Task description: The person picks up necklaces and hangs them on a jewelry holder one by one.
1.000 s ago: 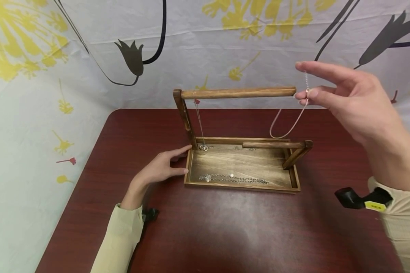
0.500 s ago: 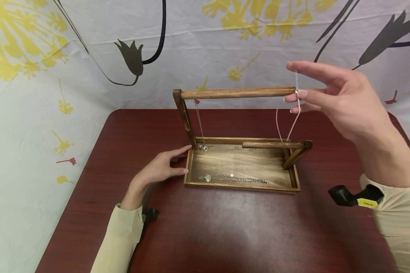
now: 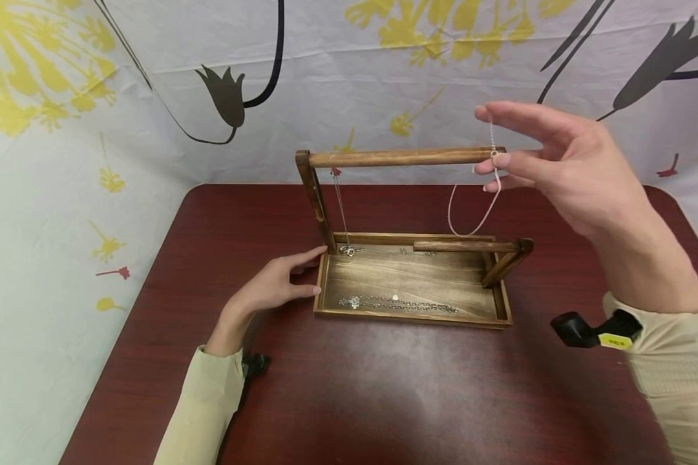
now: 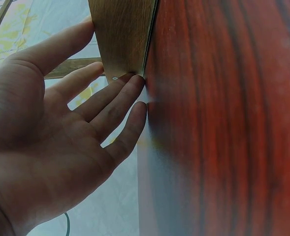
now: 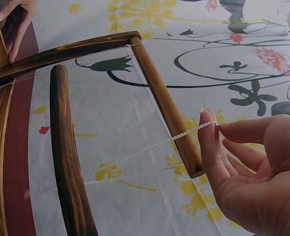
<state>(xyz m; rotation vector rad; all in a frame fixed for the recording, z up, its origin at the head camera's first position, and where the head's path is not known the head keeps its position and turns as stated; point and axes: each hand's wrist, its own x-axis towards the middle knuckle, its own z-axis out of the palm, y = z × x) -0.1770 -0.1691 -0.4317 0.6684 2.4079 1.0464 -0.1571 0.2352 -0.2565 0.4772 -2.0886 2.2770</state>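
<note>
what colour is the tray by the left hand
Brown, with streaky wood grain; the tray shows best in the head view.

Bright and fairly even in the head view, with soft light, seemingly from above, on the pale cloth [image 3: 151, 129] and a whitish glare on the table [image 3: 407, 368] in front of the tray [image 3: 413, 319]. Darker under the right sleeve [image 3: 680, 381], with a broad, soft-edged shadow on the table there. Slightly blurred on that sleeve, and stretched toward the edges. Too small for clear detail at the chains [image 3: 407, 305] inside the tray. Noticeably dimmer in the left wrist view, with the left hand [image 4: 61, 108] in shade and a milky sheen along the table's edge. Dim and greyish also in the right wrist view, with a washed-out upper right corner and less sharpness along the necklace [image 5: 149, 149] toward the lower left.
</note>
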